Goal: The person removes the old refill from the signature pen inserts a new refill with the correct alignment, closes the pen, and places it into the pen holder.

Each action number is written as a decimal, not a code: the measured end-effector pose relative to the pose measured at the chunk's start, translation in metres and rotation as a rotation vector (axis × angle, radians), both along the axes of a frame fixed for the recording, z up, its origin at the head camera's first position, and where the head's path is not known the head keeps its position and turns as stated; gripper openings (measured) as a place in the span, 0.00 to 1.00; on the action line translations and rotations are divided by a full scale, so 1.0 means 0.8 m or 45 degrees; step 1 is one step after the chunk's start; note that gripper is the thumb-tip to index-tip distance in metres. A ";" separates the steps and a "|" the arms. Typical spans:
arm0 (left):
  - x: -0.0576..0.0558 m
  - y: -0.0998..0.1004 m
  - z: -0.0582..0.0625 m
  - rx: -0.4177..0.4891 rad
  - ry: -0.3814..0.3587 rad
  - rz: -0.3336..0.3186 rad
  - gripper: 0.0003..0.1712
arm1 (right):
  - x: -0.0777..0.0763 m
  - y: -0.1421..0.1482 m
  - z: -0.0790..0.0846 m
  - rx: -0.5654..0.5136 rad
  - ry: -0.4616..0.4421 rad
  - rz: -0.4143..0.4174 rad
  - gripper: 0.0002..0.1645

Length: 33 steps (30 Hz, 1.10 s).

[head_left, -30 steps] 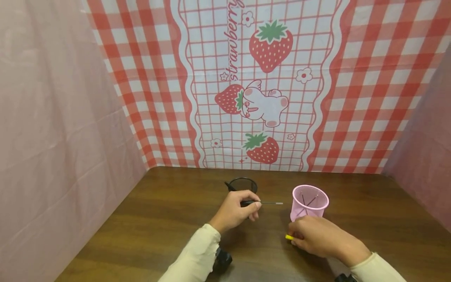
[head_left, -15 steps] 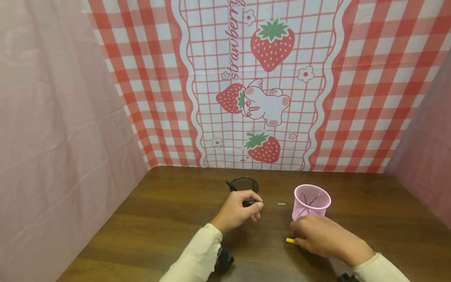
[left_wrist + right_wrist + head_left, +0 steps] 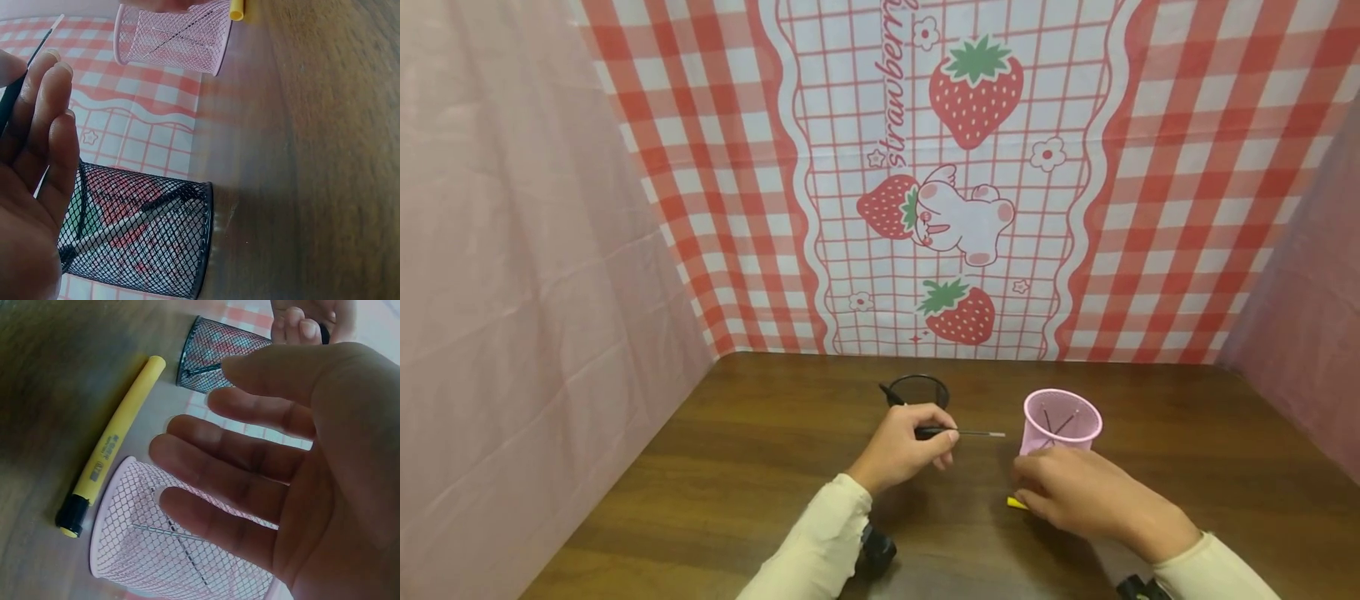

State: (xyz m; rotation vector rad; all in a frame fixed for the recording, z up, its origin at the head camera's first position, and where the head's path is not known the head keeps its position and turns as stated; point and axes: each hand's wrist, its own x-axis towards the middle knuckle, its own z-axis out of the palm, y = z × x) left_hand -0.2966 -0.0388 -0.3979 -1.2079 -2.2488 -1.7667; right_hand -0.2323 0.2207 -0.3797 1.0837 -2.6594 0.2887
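My left hand (image 3: 910,442) pinches a slim black-handled tool (image 3: 977,432) between thumb and fingers. Its thin grey shaft and pale tip point right, toward the pink mesh cup (image 3: 1034,439). Over the table just in front of that cup hovers my right hand (image 3: 1082,493); in the right wrist view its fingers (image 3: 219,462) are spread and hold nothing. Beneath it a yellow pen-shaped stick (image 3: 112,440) with a black end lies on the wood, beside the base of the pink cup. The head view shows only one yellow end; the hand hides the rest.
A black mesh cup (image 3: 156,265) stands behind my left hand, with a black-and-white pen (image 3: 115,230) inside. Thin dark rods (image 3: 1063,424) cross inside the pink cup. Behind the brown table (image 3: 700,467) hangs a red-and-white strawberry cloth (image 3: 955,208); pink curtains flank both sides.
My right hand has risen slightly off the yellow stick, toward the pink cup, and its fingers no longer grip the stick. My left hand stays almost still with the tool.
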 end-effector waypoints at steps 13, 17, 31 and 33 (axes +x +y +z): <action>0.000 0.000 -0.004 -0.039 -0.033 -0.012 0.02 | 0.005 -0.004 0.012 -0.106 0.186 -0.148 0.09; 0.001 0.000 -0.003 -0.034 -0.031 -0.009 0.03 | 0.003 -0.004 0.016 -0.118 0.202 -0.151 0.17; 0.002 -0.001 -0.001 -0.077 -0.009 -0.011 0.04 | 0.004 -0.008 0.018 -0.179 0.191 -0.138 0.21; 0.002 -0.001 0.001 -0.081 -0.009 -0.013 0.03 | 0.003 -0.009 0.017 -0.199 0.205 -0.127 0.20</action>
